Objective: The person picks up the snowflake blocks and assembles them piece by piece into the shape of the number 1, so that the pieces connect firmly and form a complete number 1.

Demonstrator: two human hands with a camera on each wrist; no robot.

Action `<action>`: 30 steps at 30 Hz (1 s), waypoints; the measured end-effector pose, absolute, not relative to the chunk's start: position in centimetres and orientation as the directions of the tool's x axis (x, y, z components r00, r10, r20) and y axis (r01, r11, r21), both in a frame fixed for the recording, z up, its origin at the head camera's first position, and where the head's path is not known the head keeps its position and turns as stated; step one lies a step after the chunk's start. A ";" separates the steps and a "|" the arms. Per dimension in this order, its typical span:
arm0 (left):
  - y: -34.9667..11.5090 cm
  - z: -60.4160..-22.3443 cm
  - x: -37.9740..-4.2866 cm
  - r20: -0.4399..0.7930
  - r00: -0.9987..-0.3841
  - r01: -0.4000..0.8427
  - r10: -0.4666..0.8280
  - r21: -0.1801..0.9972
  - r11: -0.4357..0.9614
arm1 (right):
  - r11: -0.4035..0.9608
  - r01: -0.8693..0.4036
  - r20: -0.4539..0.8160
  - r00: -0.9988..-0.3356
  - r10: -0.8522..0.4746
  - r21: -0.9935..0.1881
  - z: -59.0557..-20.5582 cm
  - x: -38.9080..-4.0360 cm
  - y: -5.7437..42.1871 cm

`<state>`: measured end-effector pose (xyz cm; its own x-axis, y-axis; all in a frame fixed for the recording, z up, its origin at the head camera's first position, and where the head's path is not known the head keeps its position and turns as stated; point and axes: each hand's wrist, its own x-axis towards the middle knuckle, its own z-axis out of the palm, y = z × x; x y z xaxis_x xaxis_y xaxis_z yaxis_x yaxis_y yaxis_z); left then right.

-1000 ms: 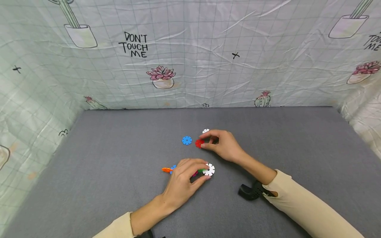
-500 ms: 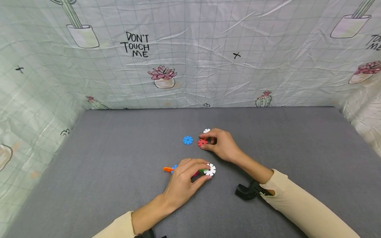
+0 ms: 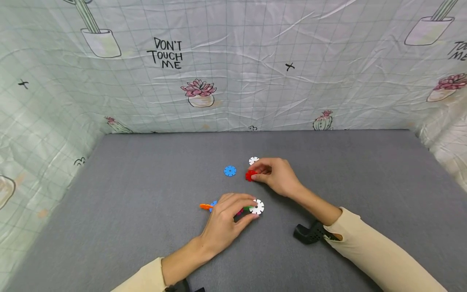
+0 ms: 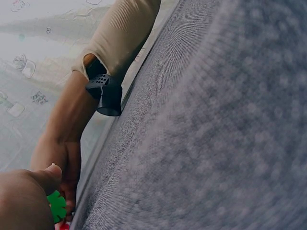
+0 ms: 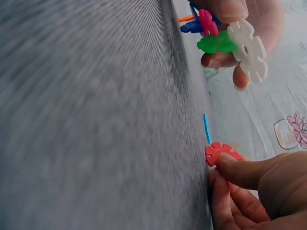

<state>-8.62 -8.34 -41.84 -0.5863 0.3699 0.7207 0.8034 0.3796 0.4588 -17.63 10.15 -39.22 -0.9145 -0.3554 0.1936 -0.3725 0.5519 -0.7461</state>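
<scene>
My left hand (image 3: 224, 217) holds a row of joined notched discs just over the table. A white disc (image 5: 247, 50) ends the row on the right. Behind it come a green disc (image 5: 217, 43), a pink disc (image 5: 208, 22), a blue disc (image 5: 191, 27) and, farthest left, an orange disc (image 3: 205, 207). Fingers cover part of the row in the head view. Between thumb and fingers, my right hand (image 3: 279, 176) pinches a red disc (image 5: 221, 152), tilted near the tabletop and apart from the row.
A loose blue disc (image 3: 230, 171) lies flat left of the right hand. Another white disc (image 3: 253, 161) lies just beyond its fingers, partly covered. The grey table (image 3: 146, 174) ends at a printed cloth (image 3: 248, 97) behind and at the sides.
The red disc has gone from lying by the fingertips to being tilted in the right hand's pinch, shifted slightly right. The left hand keeps its hold on the row.
</scene>
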 end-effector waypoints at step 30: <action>-8.3 -41.7 -8.7 0.723 -0.595 0.797 0.352 0.473 0.375 | 0.253 -0.098 -0.010 -0.920 -0.393 -0.963 -37.2 -12.1 14.9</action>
<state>-8.65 -8.33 -41.69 -0.5946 0.3520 0.7229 0.7973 0.3745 0.4734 -12.06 14.91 -37.19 -0.9196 -0.3927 -0.0096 -0.0979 0.2527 -0.9626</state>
